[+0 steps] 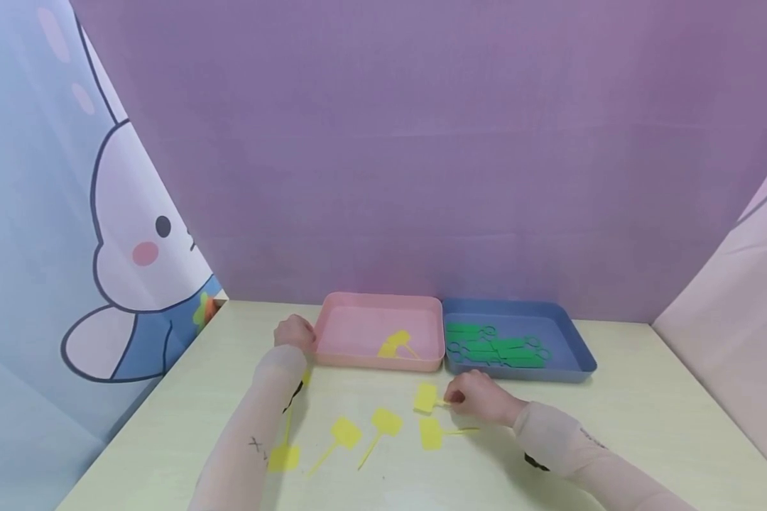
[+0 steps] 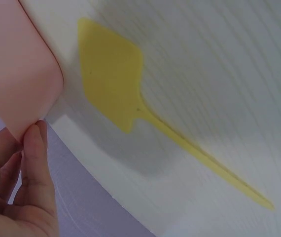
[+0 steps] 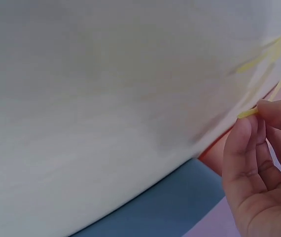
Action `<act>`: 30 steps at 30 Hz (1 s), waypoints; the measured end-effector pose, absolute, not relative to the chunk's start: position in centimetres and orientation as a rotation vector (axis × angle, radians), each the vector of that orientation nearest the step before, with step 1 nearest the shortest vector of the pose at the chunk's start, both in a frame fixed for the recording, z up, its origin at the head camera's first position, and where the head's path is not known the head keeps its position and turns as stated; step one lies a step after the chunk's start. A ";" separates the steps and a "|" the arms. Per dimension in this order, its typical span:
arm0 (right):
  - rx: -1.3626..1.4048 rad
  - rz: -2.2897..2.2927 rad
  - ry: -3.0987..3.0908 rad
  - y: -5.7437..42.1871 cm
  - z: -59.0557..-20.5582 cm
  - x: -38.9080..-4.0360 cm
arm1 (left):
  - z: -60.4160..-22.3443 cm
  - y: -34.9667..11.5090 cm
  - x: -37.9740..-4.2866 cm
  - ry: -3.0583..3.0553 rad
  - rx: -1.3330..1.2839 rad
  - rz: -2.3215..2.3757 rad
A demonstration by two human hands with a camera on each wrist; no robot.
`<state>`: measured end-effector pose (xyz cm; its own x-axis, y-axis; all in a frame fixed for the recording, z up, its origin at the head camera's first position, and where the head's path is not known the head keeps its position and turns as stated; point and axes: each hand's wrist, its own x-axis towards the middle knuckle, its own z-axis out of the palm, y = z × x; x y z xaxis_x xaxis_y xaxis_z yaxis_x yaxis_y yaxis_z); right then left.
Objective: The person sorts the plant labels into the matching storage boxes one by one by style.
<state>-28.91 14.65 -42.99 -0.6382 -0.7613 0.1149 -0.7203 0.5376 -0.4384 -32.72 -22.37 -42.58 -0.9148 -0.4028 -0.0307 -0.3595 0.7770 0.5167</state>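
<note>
The left hand pinches the pink tray at its left side. Right of that tray, the right hand pinches a yellow tag by its stick; best pinch gently.

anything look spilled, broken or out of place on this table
Nothing visibly spilled or broken. The one untidy bit: several yellow tags lie at mixed angles on the table, outside the pink tray that holds others like them. The green tags overlap loosely inside the blue tray.
</note>
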 end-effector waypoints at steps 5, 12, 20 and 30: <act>-1.228 -0.709 2.654 14.0 -42.3 -29.0 | -42.7 -22.5 -32.7 -2.878 0.606 -0.797; -1.163 -0.765 2.641 12.8 -41.0 -29.2 | -42.6 -22.4 -32.6 -2.864 0.612 -0.785; -1.102 -0.860 2.621 11.9 -40.1 -30.0 | -42.6 -22.3 -32.8 -2.871 0.628 -0.785; -1.045 -0.923 2.629 10.8 -39.0 -31.4 | -42.7 -22.4 -32.9 -2.881 0.620 -0.768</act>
<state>-31.43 10.78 -38.99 -0.7413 -0.6675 0.0706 -0.5653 0.5640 -0.6020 -32.94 -22.44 -42.69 -0.9126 -0.4087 -0.0117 -0.3602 0.7903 0.4956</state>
